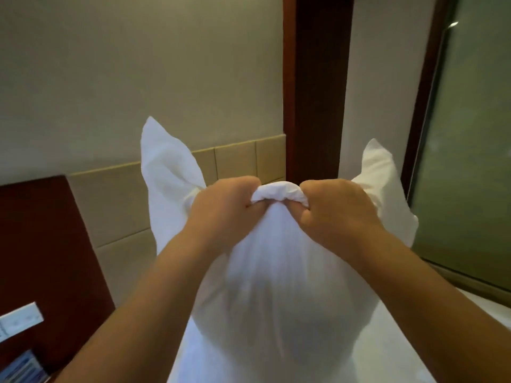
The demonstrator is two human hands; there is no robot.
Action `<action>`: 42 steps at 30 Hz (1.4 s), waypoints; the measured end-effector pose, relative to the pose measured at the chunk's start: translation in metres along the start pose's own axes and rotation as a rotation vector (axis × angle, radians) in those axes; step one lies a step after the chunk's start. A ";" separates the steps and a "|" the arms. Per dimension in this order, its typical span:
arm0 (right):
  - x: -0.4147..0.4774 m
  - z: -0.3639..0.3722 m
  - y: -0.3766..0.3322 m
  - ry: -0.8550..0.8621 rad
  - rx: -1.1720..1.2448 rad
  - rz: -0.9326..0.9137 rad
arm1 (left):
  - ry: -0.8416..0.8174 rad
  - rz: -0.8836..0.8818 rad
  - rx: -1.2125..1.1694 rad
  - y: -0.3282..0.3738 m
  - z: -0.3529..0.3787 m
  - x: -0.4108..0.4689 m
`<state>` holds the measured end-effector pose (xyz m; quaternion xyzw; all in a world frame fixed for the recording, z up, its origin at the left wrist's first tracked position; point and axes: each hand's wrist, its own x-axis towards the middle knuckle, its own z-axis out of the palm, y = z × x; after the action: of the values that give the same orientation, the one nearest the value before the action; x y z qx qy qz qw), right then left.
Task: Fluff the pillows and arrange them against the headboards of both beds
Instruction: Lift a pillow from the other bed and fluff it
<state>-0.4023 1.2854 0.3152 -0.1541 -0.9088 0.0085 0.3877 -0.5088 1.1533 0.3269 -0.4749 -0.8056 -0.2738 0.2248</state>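
Plain beige wall point(138, 64) above padded tan panels point(119, 205); dark red wood panel point(41, 244) at left, dark wood post point(318, 92) centre, frosted glass partition point(475, 134) at right.

I see the pillow point(276, 286) cased in thin white cloth, matt and finely creased where it bunches. The headboard point(116, 217) looks padded in smooth beige panels with stitched seams. Beside it, dark reddish wood point(318, 92) shows a slight sheen. The glass panel point(470, 147) looks frosted.
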 end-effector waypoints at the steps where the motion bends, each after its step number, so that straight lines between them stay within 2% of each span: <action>1: 0.003 0.000 -0.002 0.070 0.017 -0.035 | 0.013 0.013 0.039 0.000 -0.008 0.003; 3: 0.008 0.004 -0.006 0.182 0.033 -0.090 | 0.031 0.022 0.124 -0.006 -0.018 0.006; 5: 0.011 0.011 -0.013 0.180 0.032 -0.102 | 0.018 0.013 0.213 -0.018 -0.019 0.006; 9: 0.016 0.045 -0.024 -0.102 -0.051 -0.047 | -0.095 0.079 0.415 -0.056 0.001 -0.001; 13: 0.007 0.116 -0.024 -0.444 -0.051 -0.024 | -0.394 0.049 0.454 -0.103 0.052 -0.025; 14: 0.003 0.135 -0.021 -0.532 -0.069 -0.013 | -0.426 0.043 0.468 -0.114 0.068 -0.032; 17: -0.004 0.178 -0.016 -0.694 -0.089 0.035 | -0.323 0.092 0.434 -0.142 0.104 -0.037; 21: 0.015 0.221 -0.007 -0.659 -0.144 0.114 | -0.208 0.120 0.353 -0.172 0.120 -0.009; 27: 0.058 0.289 0.002 -0.720 -0.199 0.161 | -0.402 -0.011 0.385 -0.250 0.159 0.032; 33: 0.108 0.371 -0.007 -0.857 -0.321 0.228 | -0.474 0.123 0.286 -0.325 0.214 0.082; 39: 0.145 0.419 -0.010 -0.831 -0.406 0.303 | -0.566 0.064 0.116 -0.378 0.261 0.126; 42: 0.164 0.426 -0.010 -0.774 -0.416 0.350 | -0.523 0.052 0.078 -0.390 0.266 0.146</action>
<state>-0.8130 1.3676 0.1341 -0.3646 -0.9294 -0.0516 -0.0259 -0.9480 1.2658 0.1293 -0.5409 -0.8339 -0.1047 0.0339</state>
